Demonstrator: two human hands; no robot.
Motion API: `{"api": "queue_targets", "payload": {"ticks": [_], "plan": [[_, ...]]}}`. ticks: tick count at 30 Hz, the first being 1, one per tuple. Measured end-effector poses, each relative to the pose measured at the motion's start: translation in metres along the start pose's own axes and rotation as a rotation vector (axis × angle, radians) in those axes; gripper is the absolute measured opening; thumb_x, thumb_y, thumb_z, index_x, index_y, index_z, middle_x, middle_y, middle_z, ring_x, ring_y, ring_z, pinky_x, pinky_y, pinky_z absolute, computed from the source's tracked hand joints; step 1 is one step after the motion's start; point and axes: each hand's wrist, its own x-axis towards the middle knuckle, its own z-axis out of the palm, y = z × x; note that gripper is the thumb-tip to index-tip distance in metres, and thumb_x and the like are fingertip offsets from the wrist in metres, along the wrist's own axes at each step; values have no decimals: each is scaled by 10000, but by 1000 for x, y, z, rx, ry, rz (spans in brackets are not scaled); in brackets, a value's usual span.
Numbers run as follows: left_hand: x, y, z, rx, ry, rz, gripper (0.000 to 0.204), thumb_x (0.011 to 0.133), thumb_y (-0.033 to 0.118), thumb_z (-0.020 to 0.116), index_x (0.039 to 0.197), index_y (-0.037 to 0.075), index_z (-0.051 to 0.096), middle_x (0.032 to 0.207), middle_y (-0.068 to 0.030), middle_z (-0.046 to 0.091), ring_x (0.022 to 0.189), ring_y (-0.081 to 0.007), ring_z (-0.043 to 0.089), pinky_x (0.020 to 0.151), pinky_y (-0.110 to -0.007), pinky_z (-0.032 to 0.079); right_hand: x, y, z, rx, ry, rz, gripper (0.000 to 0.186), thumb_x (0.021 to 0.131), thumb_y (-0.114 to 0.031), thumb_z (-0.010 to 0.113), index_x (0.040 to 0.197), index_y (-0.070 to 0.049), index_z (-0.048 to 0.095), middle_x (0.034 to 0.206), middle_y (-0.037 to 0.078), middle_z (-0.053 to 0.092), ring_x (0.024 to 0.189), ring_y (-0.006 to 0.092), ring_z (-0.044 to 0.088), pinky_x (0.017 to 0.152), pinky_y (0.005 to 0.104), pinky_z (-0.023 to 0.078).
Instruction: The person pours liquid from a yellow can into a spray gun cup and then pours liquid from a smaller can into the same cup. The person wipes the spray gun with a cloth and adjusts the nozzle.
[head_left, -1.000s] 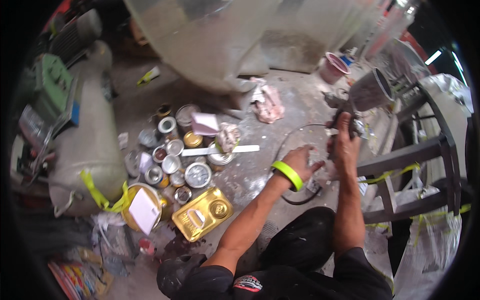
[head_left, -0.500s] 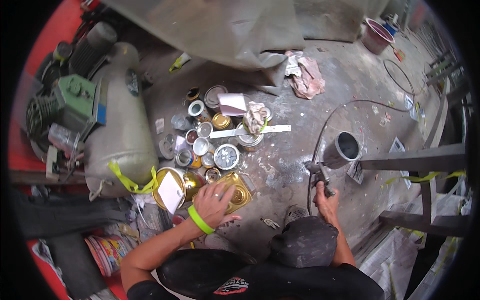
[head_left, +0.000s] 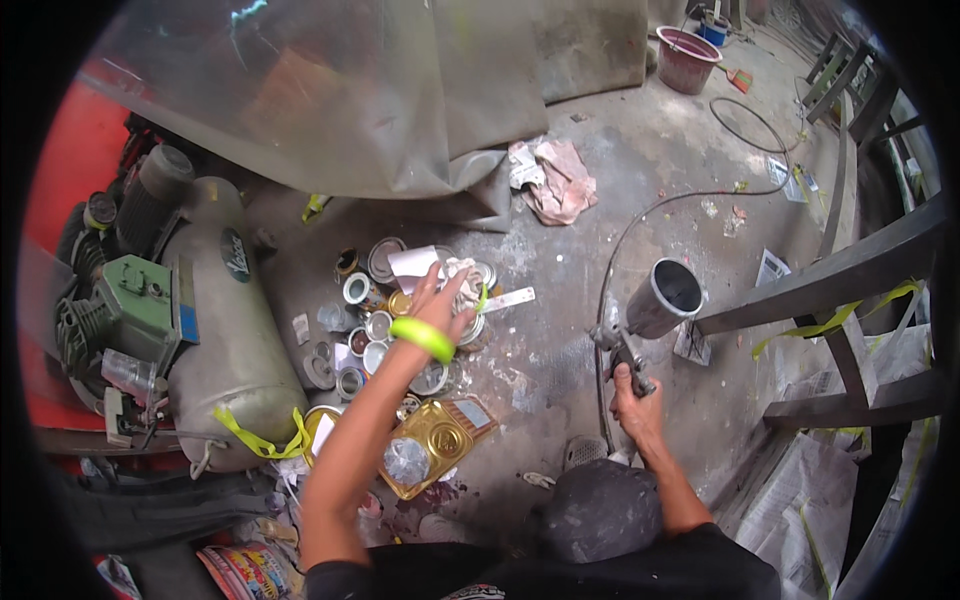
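grey tank [head_left: 250, 345] bears a lettered label [head_left: 236, 256]; right hand [head_left: 636, 400] holds spray gun [head_left: 646, 316].

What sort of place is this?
Probably a paint-spraying workshop. The right hand holds a spray gun with a hose, open paint cans crowd the stained floor, and an air compressor stands at left.

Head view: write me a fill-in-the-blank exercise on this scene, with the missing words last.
1. The right hand grips a ____ gun.
2. The left hand, over the cans, has a bright band around its ____.
3. The maroon bucket stands beside a smaller container coloured ____.
Missing words: spray; wrist; blue.
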Motion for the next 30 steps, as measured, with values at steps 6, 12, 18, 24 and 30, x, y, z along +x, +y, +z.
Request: {"api": "queue_targets", "payload": {"ticks": [6,12,18,24,30], "plan": [[79,-59,130,86,44,-196,436,847,82,596,1282,62,588,1256,-233,582,1157,-397,572,984,-468,474,-9,21,4,-40,-113,-25,577,906,-543,649,742,8,599,595,-33,480,588,87,434,519,309,363],[66,-62,92,26,326,-212,220,852,93,624,1055,29,567,984,-223,641,1004,-401,614,826,-495,510,-7,24,1,-4,-144,1,574,909,-537,650,747,11,603,588,-32,479,587,84,422,510,296,354],[63,-60,4,-272,776,-224,293,896,285,624,775,21,585,721,-199,636,650,-398,612,614,-447,472,-3,-15,-2,14,-213,54,525,928,-520,631,855,-5,701,583,-25,522,536,68,480,484,272,372],[23,52,29,-795,187,-300,306,1010,244,496,1107,-3,648,950,-82,655,916,-178,607,849,-342,485,1,-44,-10,122,-282,13,567,916,-568,618,931,-12,729,546,-25,523,485,65,481,456,264,374],[-28,107,139,-1339,167,-104,285,927,101,578,1192,-1,595,1032,-106,684,906,-205,652,809,-337,514,-1,-30,-9,-20,-315,-43,533,917,-535,637,788,-19,679,518,-26,509,466,68,475,437,261,359]]}}
